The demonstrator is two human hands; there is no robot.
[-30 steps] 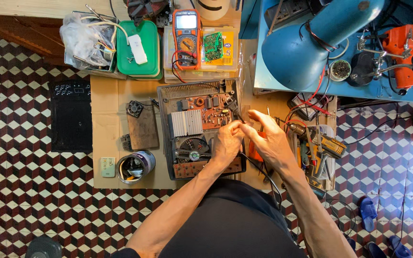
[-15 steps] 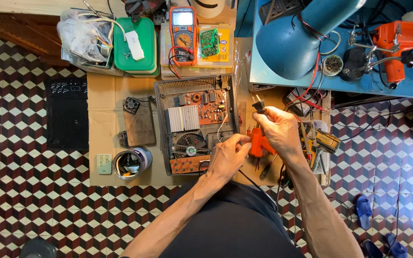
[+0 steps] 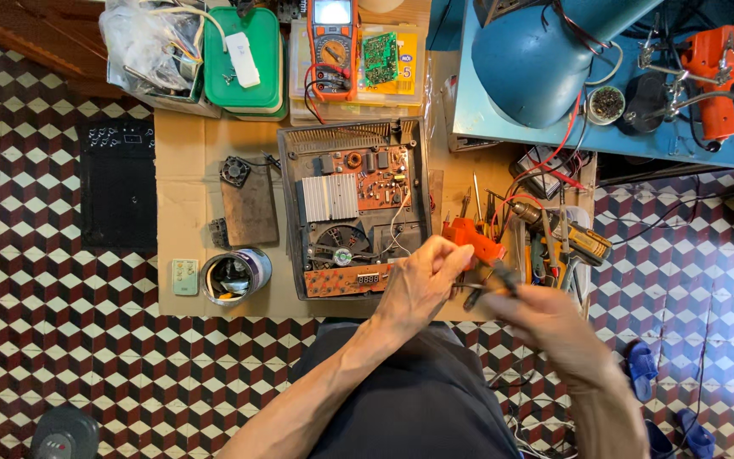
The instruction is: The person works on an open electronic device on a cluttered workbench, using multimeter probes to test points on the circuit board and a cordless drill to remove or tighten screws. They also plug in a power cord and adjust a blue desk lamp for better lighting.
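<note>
Checkered tile floor, cardboard sheet [image 3: 182, 183] under the opened appliance [image 3: 355, 208]. My left hand [image 3: 422, 285] pinches something small, too blurred to name; my right hand [image 3: 545, 319] grips a dark tool [image 3: 488, 285] beside the orange tool [image 3: 471, 237].

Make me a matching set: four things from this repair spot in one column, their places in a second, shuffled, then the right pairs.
Things
1. green plastic lidded box
2. round open metal tin
3. orange power drill
4. grey finned heat sink

Places
A. on the blue table, far right
B. inside the opened appliance casing
C. top of the view, beside the clear plastic bag
D. on the brown cardboard sheet, left of the casing

Pairs: 1-C, 2-D, 3-A, 4-B
</note>
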